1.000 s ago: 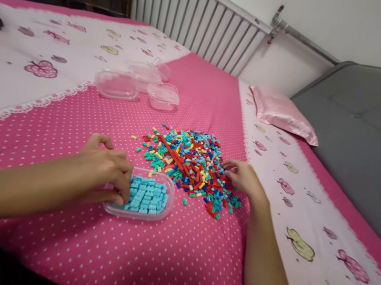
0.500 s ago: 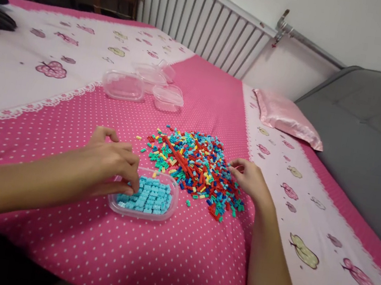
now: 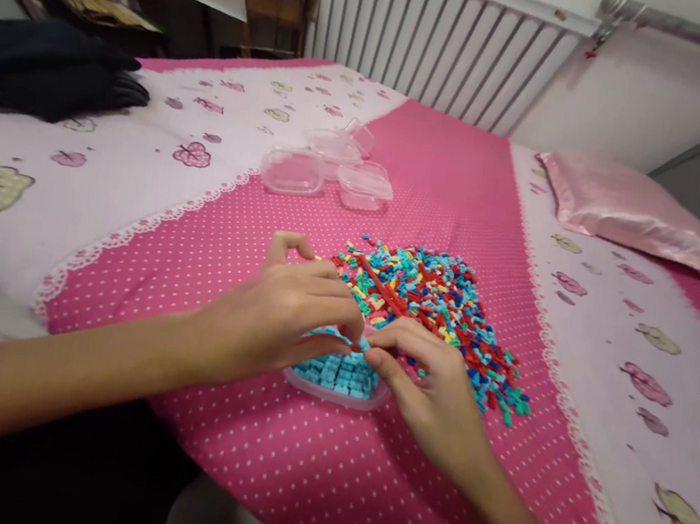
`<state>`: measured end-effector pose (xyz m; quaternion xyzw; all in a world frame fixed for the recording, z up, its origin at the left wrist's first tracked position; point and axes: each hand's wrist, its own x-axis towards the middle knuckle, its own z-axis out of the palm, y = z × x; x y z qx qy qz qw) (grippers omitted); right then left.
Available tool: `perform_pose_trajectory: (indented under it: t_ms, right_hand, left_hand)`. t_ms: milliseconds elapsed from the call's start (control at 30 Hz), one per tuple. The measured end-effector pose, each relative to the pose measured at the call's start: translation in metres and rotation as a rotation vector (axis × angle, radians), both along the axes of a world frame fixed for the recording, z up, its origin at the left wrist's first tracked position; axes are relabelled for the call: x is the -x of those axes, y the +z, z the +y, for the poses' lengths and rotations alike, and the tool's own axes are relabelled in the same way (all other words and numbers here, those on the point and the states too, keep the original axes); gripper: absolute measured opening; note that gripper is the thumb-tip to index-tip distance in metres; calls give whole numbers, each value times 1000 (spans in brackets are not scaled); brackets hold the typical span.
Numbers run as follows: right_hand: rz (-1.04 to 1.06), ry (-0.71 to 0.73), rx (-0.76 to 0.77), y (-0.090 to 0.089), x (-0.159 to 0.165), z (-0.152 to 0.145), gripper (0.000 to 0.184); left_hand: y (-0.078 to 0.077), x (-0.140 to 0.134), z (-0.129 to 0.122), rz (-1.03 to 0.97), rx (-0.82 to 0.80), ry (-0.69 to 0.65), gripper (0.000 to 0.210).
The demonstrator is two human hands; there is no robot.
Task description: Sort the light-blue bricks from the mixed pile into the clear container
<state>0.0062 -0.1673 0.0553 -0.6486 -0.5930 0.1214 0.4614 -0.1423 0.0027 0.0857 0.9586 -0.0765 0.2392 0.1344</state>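
My left hand [image 3: 308, 313] and my right hand [image 3: 430, 381] meet above a clear plastic tub [image 3: 338, 397]. Between their fingertips is a small light-blue toy brick [image 3: 364, 344], pinched from both sides. Thumb and fingers of each hand are closed; the left fingers partly hide what lies under them. Light-blue toy bricks [image 3: 338, 374] lie in rows inside the tub. Just beyond it a loose pile of mixed toy bricks [image 3: 444, 295] in red, blue, green and yellow spreads over the bedsheet, partly behind my right hand.
Several clear tubs [image 3: 294, 173] stand farther back on the pink dotted bedsheet [image 3: 457, 173]. A pink pillow [image 3: 643, 215] lies at the right, dark clothing [image 3: 41, 71] at the left. A radiator [image 3: 426, 35] runs along the wall behind the bed.
My right hand has left the brick pile and come to my left hand over the tub. A light-blue brick now shows between them. The view has turned left.
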Motion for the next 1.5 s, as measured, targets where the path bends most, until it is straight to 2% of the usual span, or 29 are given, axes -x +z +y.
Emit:
perform_pose_trajectory:
  t_ms: [167,633,833,933,1067,1133,1267,1500]
  right_hand:
    - [-72,48,-7,-5,2,1,12]
    - [-175,26,-15,-7,4,1,15]
    - [-208,14,-22,-8,1,3,14]
    - [-231,-105,-80,0,-17,-2,16]
    - [-203,-442,-189,18,-55,-17,25]
    - [-200,-539,-219,24,-70,-24,26]
    - [-207,-634,-289,28,-83,-31,24]
    - [-193,-668,-351,31,-85,-34,25]
  left_hand:
    - [2,3,-1,33,1,-7,8]
    - [3,3,1,184,47,-40,9]
    - [-1,1,1,175,61,-26,9]
    - [-3,0,-1,203,63,-13,11]
    - [-10,-3,-5,225,-5,15,12]
    - [-15,-5,-7,216,-95,39,18]
    - [-19,-7,-9,195,-248,62,30]
    - [-15,-8,-10,199,-278,61,27]
